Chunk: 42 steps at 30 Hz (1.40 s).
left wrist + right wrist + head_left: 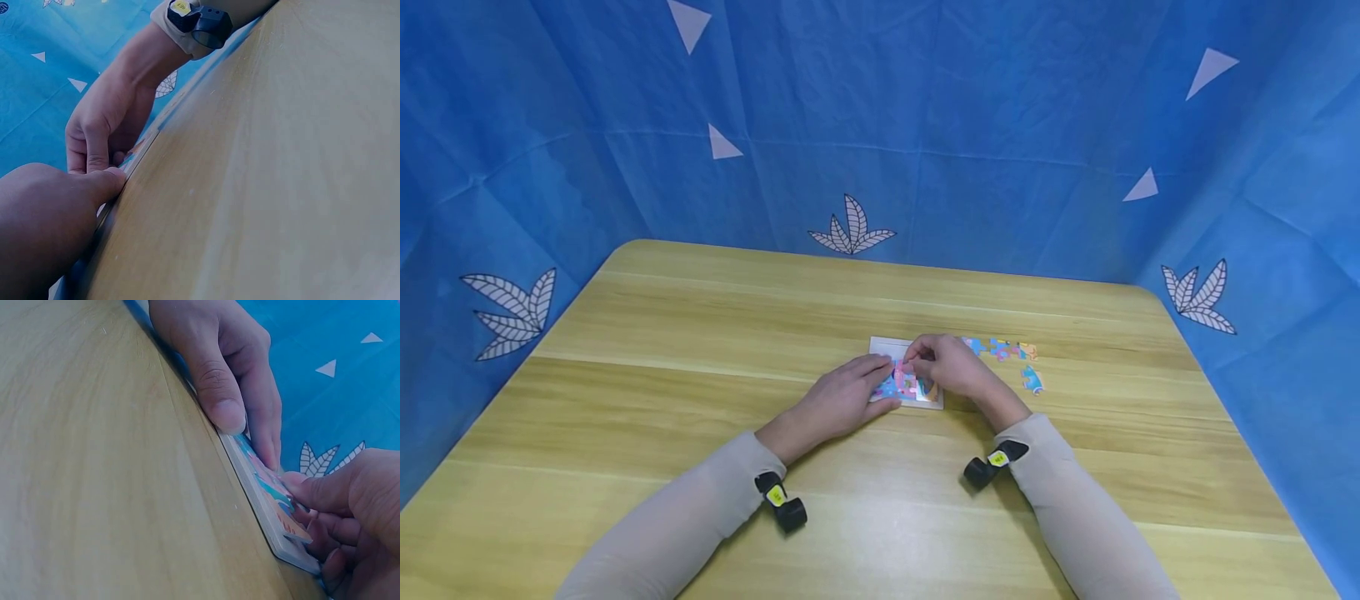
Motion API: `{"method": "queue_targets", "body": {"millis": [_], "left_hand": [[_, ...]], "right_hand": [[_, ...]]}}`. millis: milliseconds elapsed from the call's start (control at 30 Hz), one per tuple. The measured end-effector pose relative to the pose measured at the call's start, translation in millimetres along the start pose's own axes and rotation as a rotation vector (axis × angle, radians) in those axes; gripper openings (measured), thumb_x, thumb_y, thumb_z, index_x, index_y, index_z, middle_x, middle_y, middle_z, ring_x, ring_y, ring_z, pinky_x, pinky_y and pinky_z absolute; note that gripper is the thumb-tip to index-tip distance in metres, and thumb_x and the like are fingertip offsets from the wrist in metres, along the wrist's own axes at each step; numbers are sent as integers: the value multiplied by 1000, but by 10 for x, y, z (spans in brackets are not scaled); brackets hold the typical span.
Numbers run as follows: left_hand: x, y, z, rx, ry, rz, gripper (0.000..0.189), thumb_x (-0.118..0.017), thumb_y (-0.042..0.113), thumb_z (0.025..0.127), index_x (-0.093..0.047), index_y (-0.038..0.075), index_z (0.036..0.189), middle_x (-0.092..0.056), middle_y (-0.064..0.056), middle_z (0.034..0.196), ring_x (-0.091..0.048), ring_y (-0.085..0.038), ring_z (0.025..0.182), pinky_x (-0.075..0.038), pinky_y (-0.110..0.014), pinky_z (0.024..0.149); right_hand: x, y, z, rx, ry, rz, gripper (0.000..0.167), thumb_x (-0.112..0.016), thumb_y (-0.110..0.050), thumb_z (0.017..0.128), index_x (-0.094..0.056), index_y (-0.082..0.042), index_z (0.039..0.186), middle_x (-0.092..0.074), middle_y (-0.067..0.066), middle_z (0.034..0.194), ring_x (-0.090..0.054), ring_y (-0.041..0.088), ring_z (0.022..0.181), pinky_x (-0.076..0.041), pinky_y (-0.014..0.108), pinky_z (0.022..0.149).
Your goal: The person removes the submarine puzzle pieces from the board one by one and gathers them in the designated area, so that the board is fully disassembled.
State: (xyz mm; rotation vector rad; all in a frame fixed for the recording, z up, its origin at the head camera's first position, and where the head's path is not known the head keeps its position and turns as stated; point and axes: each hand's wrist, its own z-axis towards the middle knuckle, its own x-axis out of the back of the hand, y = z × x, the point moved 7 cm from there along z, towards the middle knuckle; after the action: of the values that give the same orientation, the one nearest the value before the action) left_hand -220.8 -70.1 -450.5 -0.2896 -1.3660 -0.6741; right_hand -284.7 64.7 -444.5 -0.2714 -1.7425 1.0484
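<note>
A small jigsaw puzzle in a white frame tray (pixel 931 405) lies on the table, partly filled with pink, blue and orange pieces (pixel 286 515). My left hand (pixel 841 396) rests on its left side, fingers stretched over the pieces and thumb along the near edge. From the right, my right hand (pixel 953 367) reaches over the tray. Its thumb and index finger pinch a puzzle piece (pixel 302 505), mostly hidden by the fingers, low over the picture. In the left wrist view the right hand (pixel 103 131) hides most of the puzzle.
Several loose puzzle pieces (pixel 1000 348) lie right of the tray, behind the right hand. One blue piece (pixel 1032 380) lies apart, nearer me. The wooden table (pixel 865 517) ends at a blue cloth backdrop (pixel 925 125). Both wrists wear black cameras (pixel 979 473).
</note>
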Motion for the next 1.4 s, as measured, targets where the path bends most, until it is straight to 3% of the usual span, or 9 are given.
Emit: {"method": "queue_targets", "body": {"millis": [767,967,1067,1233,1400], "left_hand": [[-32,-58,31,93,-73,-138,63,-52,49,99,-46,6,146,-45,-11,148,-39,-25,138,-31,-37,114],[-31,-81,28,122,-62,-182,60,-53,46,100,-46,8,145,-48,-12,146,-42,-27,136,-34,-40,113],[-22,-77,27,108,-36,-196,52,-55,44,99,-51,9,137,-51,-13,143,-45,-28,134,-35,-41,111],[-11,-40,30,31,-1,-165,32,-56,40,100,-61,13,118,-54,-13,140,-46,-28,133,-36,-41,111],[-18,-23,32,2,-10,-130,33,-54,39,101,-65,12,116,-53,-14,140,-45,-29,134,-36,-41,111]], "right_hand": [[11,76,12,24,-11,116,6,-61,-10,97,-66,-5,98,-62,5,80,-56,19,67,-50,31,59],[15,78,6,19,-9,115,5,-63,-11,96,-67,-7,97,-63,5,80,-58,19,68,-51,31,60],[14,75,0,15,-8,110,5,-63,-12,96,-67,-9,96,-63,5,79,-58,19,66,-51,31,59],[8,74,-2,18,-9,108,6,-62,-12,96,-67,-8,97,-63,5,79,-58,19,65,-51,31,58],[15,74,0,29,-1,107,6,-64,-14,96,-68,-9,96,-64,4,79,-58,18,65,-50,31,58]]}}
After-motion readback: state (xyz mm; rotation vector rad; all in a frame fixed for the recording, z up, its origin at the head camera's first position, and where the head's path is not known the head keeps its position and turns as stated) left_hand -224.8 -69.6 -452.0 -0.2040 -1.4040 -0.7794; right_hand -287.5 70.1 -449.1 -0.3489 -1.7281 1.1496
